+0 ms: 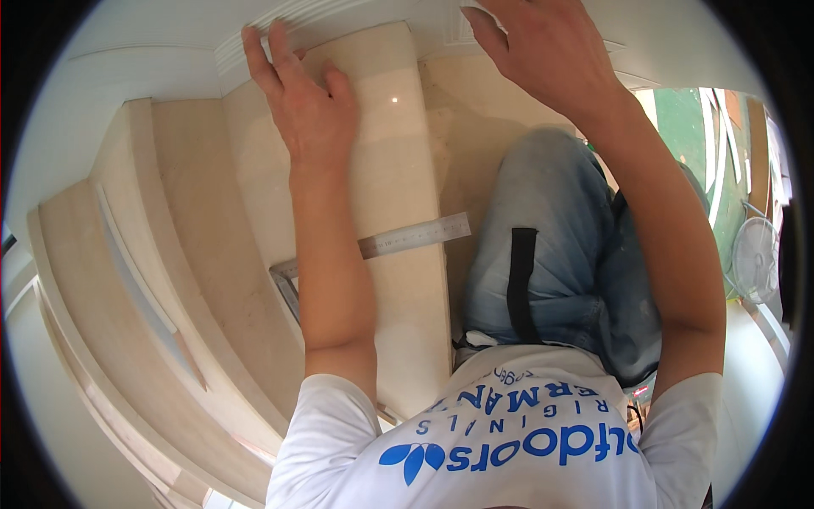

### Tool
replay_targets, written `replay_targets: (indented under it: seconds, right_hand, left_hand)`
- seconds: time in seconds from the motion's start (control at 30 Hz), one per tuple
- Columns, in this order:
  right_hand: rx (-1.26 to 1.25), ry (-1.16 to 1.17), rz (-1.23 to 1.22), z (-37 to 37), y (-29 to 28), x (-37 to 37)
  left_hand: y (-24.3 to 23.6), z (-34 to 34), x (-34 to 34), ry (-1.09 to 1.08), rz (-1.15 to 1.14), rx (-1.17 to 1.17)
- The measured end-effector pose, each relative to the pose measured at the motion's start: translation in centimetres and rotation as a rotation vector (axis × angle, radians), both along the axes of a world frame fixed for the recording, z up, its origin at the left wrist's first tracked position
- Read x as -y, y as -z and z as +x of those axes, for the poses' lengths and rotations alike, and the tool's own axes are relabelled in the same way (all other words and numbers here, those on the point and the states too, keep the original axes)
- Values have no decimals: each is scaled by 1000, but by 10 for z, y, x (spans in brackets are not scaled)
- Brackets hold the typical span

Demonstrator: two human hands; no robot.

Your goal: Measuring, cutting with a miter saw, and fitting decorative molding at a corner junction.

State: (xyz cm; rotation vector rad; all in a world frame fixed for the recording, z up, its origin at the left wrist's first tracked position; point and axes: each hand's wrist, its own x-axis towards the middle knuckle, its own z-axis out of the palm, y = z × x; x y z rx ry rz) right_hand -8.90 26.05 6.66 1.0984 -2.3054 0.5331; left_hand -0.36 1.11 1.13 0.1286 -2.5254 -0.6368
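Observation:
My left hand [312, 119] is open, with its fingers spread and the tips at the white moulding [233, 59] on the wall beside the stairs. It holds nothing that I can see. Farther right, my right hand [551, 51] reaches to the white wall panel [445, 21]. Its thumb stands apart, while the other fingertips are cut off by the top edge. Under my left forearm a metal carpenter's square [415, 235] lies on the beige stone stair tread [394, 161], and one end of its blade juts past the tread's edge.
More beige steps [182, 195] run along the left, with a thin grey strip [140, 263] lying on one. My bent knees in jeans [551, 204] are right of the tread. A fan [755, 259] stands far right, near a green floor [678, 127] with long white strips.

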Motion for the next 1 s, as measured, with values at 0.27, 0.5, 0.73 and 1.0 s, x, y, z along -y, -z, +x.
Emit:
replay_targets:
  seconds: [0.27,0.5,0.73,1.0]
  right_hand:
    - [495,120,-355,-4,-2,-11]
    - [885,230,-439,10,-1,-1]
    - [743,202,-463,12,26,3]
    - [664,202,-582,8,40,17]
  left_hand:
    - [-5,-3,-2,-12,-64,-80]
    - [-2,-6,0,39,-78,-116]
    - [2,-9,4,56,-142,-111]
    - [4,-10,4,39,-177,-111]
